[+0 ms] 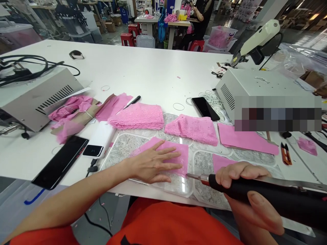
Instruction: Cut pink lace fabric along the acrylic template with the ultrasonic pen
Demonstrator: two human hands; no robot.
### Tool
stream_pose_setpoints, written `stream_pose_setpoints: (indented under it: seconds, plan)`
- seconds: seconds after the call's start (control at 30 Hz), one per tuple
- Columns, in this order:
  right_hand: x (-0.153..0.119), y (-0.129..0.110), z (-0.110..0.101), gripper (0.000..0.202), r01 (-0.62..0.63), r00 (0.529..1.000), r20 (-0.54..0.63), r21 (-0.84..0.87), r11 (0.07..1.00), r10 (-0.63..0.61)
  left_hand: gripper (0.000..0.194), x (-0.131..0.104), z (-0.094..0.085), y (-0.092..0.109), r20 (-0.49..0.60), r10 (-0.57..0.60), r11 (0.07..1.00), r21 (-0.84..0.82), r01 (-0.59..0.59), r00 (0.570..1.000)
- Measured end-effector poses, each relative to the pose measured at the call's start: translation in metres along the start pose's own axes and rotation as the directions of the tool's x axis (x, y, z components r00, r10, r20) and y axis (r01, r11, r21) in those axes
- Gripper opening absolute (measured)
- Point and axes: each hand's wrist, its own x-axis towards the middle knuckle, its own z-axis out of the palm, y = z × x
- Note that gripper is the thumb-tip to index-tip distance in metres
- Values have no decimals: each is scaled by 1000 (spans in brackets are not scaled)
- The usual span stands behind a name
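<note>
"Head view: where does the pink sheet (184, 153) lie?"

"In front of the person, on clear plastic panels (176, 188) near the counter's (143, 75) close edge, probably so both hands reach it easily."

"And the left hand (150, 164)?"

"Palm down on it, fingers spread wide and gripping nothing. I'd say the splay is there to press the sheet flat and steady."

"The right hand?"

"Its fingers are closed around a black-handled tool (240, 190), thumb on the near side, fingertips over the top. That wrap looks meant to steer the thin metal tip (194, 176), which points at the sheet's near right corner. Whether it touches or sits just beside, I can't tell."

"Why are the lace piles set behind?"

"The left lace pile (138, 117) and right lace pile (191, 128) lie just beyond the sheet, presumably within reach but out of the hands' way. A flat pink stack (247, 139) lies to the right of them, with orange snips (286, 153) just beside its right end."
</note>
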Motion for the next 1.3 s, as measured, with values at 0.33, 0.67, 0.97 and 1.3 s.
stream_pose_setpoints:
  seconds: [0.33, 0.67, 0.97, 1.3]
  plan:
    - [22, 9, 16, 23, 35, 999, -7, -25, 999, -35, 44, -73, -13, -18, -77, -294, 955, 13, 295, 953]
    - [37, 31, 54, 23, 13, 980, 196, -5, 1000, -11, 55, -92, 0, -19, -161, -363, 931, -12, 366, 918]
    - [39, 45, 67, 22, -11, 967, 254, 0, 1000, 11, 31, -90, 3, -21, -232, -247, 949, 137, 283, 941]
    - [41, 40, 76, 21, -34, 960, 279, 8, 999, 30, 51, -94, 7, -21, -228, -324, 937, 59, 345, 918]
